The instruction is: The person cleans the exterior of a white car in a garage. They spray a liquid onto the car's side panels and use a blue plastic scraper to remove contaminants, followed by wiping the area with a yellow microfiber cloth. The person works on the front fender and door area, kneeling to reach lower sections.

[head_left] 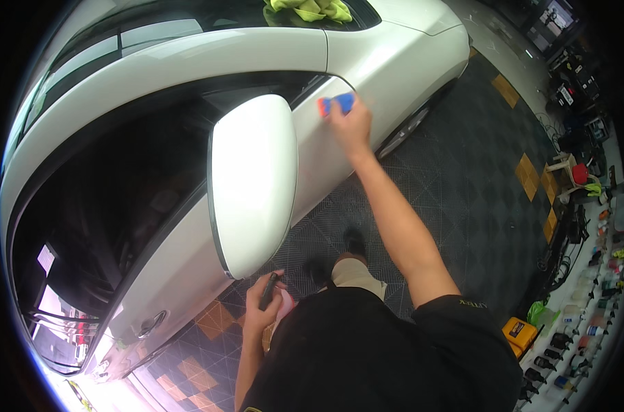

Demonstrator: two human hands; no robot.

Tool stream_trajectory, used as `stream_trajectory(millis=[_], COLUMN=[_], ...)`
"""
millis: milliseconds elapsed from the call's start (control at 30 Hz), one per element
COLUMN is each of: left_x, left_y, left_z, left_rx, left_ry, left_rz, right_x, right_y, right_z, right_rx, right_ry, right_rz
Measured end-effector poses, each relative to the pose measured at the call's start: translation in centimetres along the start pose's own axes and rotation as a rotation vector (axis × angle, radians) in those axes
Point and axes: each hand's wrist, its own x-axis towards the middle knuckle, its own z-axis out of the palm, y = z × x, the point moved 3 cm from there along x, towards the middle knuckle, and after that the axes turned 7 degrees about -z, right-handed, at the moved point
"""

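Observation:
My right hand [353,128] grips a small blue-and-orange applicator sponge [341,104] and holds it against the white body panel [319,147] of a car, just ahead of the front side window. Closer to me, beside the lower end of the white wing mirror [253,185], my left hand [260,307] is closed around a short black stick-like object [269,291]. Something pink [284,304], perhaps a cloth, shows at that hand's palm side; I cannot tell whether the hand holds it.
A yellow-green cloth [310,9] lies on the windshield. Dark floor tiles [463,185] with tan ones run beside the car. Along the right are a yellow case [520,334], a small stool [566,175] and a shelf with several bottles [590,302].

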Motion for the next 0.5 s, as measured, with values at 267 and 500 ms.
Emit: stream_trajectory(millis=[267,500], left_x=[-0.9,-3.4], left_y=[1.4,-1.0], left_z=[1.5,0.8], left_rx=[-0.098,-0.341], left_ry=[0.356,0.558], left_rz=[-0.049,-0.090], right_x=[-3.8,-9.2], right_y=[-1.7,-18.9], right_z=[-1.0,-3.8], right_rx=[0.237,0.530], right_ry=[0.049,-0.508], right_rz=[0.079,-0.922])
